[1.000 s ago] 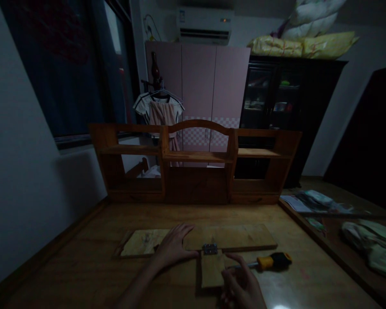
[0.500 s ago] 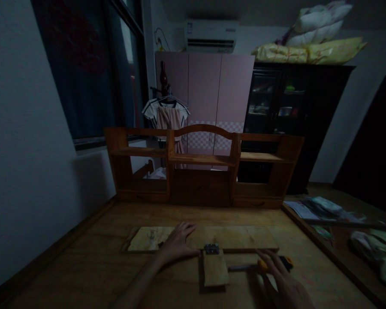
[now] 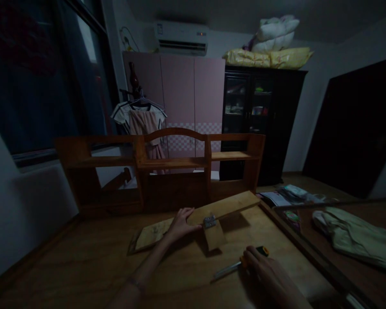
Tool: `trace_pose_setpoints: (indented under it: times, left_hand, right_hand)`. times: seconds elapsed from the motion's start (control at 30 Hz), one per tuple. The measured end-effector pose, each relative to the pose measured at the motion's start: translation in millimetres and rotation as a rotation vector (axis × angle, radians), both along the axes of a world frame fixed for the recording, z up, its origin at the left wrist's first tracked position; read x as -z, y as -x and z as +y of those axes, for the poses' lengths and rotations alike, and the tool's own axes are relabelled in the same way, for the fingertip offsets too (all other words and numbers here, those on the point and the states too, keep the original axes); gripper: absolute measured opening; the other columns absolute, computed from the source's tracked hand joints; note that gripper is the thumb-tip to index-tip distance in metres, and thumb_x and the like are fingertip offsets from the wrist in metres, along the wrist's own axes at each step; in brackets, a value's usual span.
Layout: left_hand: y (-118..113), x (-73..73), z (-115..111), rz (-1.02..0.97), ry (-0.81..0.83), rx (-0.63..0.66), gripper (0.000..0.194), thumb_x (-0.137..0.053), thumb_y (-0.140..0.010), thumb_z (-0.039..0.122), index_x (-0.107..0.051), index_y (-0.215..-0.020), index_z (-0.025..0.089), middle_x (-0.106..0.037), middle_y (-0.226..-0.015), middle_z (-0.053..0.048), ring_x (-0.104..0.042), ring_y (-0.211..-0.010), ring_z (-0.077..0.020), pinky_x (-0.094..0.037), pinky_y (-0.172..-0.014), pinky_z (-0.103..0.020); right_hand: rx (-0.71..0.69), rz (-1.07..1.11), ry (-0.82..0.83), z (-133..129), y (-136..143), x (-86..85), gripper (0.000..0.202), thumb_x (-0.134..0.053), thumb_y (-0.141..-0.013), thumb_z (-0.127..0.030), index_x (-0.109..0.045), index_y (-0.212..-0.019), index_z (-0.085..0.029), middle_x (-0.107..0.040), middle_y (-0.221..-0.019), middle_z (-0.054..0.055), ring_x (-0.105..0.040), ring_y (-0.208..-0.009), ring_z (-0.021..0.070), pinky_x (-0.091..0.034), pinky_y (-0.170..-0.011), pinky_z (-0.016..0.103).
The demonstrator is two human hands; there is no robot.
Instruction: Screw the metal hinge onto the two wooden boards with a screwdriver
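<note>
My left hand [image 3: 181, 226] grips the middle of a long wooden board [image 3: 229, 205], thumb at its near edge. The board slants, its right end raised above the table [image 3: 175, 274] and its left end low. A metal hinge [image 3: 209, 221] joins it to a small wooden block [image 3: 214, 237], which hangs toward me with its shadow beneath. To the right, my right hand [image 3: 260, 267] is closed around the yellow-and-black handle of a screwdriver [image 3: 229, 269]. The screwdriver's shaft points left, low over the tabletop. The palm side of my right hand is hidden.
A wooden shelf unit [image 3: 173, 163] stands along the table's far side. A raised ledge [image 3: 296, 240] borders the table on the right. Beyond it lie papers [image 3: 273, 198] and pale green cloth [image 3: 357, 236]. A wall [image 3: 35, 206] rises on the left.
My left hand has lifted and tilted the board, raising its right end with the hinged block. My right hand has closed around the screwdriver and its shaft has swung toward me. The view has turned right.
</note>
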State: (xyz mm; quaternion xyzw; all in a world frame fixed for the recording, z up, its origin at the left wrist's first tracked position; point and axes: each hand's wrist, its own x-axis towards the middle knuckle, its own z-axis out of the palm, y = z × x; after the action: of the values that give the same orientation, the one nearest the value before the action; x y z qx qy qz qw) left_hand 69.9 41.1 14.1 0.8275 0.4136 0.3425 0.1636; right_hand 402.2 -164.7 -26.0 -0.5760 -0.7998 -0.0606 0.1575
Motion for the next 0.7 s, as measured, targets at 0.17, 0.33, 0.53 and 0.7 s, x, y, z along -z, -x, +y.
trace_pose_setpoints:
  times: [0.17, 0.33, 0.53, 0.7]
  left_hand:
    - [-98, -5.6, 11, 0.012, 0.011, 0.083, 0.091, -0.080, -0.063, 0.068, -0.062, -0.136, 0.017, -0.062, -0.131, -0.013, -0.054, -0.120, -0.0317, -0.043, -0.107, -0.044]
    - [-185, 0.6, 10, 0.043, 0.021, 0.138, 0.089, -0.078, -0.065, 0.069, -0.061, -0.136, 0.018, -0.061, -0.131, -0.014, -0.054, -0.118, -0.0322, -0.045, -0.104, -0.043]
    - [-226, 15.6, 6, 0.083, 0.030, 0.188, 0.082, -0.077, -0.064, 0.072, -0.068, -0.125, 0.018, -0.064, -0.126, -0.013, -0.054, -0.116, -0.0329, -0.045, -0.101, -0.043]
    - [-229, 21.7, 8, 0.101, 0.025, 0.176, 0.083, -0.075, -0.065, 0.073, -0.066, -0.127, 0.019, -0.062, -0.127, -0.013, -0.053, -0.118, -0.0330, -0.042, -0.104, -0.043]
  right_hand:
    - [0.118, -0.087, -0.169, -16, -53, 19.0, 0.052, -0.046, -0.085, -0.005, -0.062, -0.131, -0.020, -0.063, -0.137, 0.014, -0.073, -0.101, 0.0230, -0.058, -0.083, 0.029]
    - [0.249, -0.020, -0.179, -31, -88, 8.6, 0.050, -0.049, -0.085, -0.009, -0.064, -0.128, -0.028, -0.065, -0.134, 0.010, -0.073, -0.094, 0.0214, -0.057, -0.078, 0.027]
    - [0.342, -0.033, -0.080, -31, -108, -14.1, 0.049, -0.043, -0.088, -0.008, -0.061, -0.129, -0.026, -0.060, -0.139, 0.010, -0.072, -0.089, 0.0173, -0.054, -0.073, 0.025]
    - [0.325, -0.072, -0.044, -23, -108, -12.2, 0.051, -0.040, -0.088, -0.004, -0.058, -0.132, -0.022, -0.058, -0.140, 0.012, -0.071, -0.096, 0.0178, -0.055, -0.077, 0.026]
